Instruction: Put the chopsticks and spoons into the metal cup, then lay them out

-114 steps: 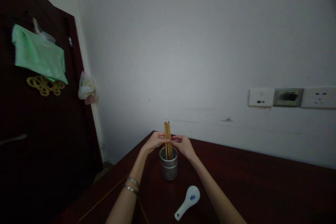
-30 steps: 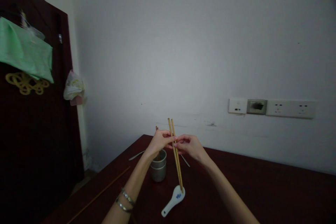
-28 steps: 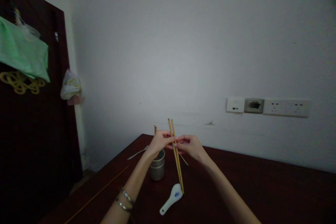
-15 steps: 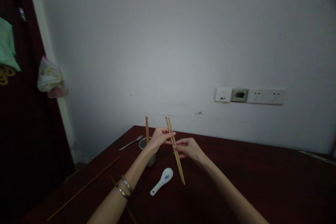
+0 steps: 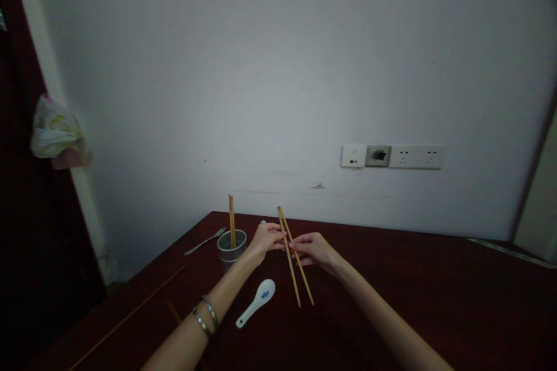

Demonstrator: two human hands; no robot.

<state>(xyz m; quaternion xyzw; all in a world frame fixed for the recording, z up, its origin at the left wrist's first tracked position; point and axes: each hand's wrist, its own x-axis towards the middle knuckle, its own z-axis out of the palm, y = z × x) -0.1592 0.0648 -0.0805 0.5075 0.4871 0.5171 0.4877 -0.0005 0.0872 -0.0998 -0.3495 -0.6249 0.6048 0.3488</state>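
Two light wooden chopsticks [image 5: 292, 269] are held above the table, meeting near their upper ends and spread apart at the lower tips. My left hand [image 5: 267, 240], with two bracelets at the wrist, pinches the left stick. Fingers of my right hand [image 5: 314, 248] close around the right stick, close beside the left fingertips. Behind my left forearm stands a grey metal cup [image 5: 230, 251], partly hidden, with more chopsticks [image 5: 232, 220] upright in it. A white ceramic spoon [image 5: 257, 302] with a blue mark lies below my hands.
A metal fork [image 5: 206, 240] lies left of the cup. A long thin stick [image 5: 128, 317] stretches along the table's left side, and another stick [image 5: 174, 311] is partly under my left arm. The dark red table [image 5: 391, 278] meets a wall with sockets [image 5: 415, 157].
The two chopsticks were side by side and now their lower tips have spread apart. My hands have dropped slightly, and the cup shows more clearly. The whole view has shifted to the right.
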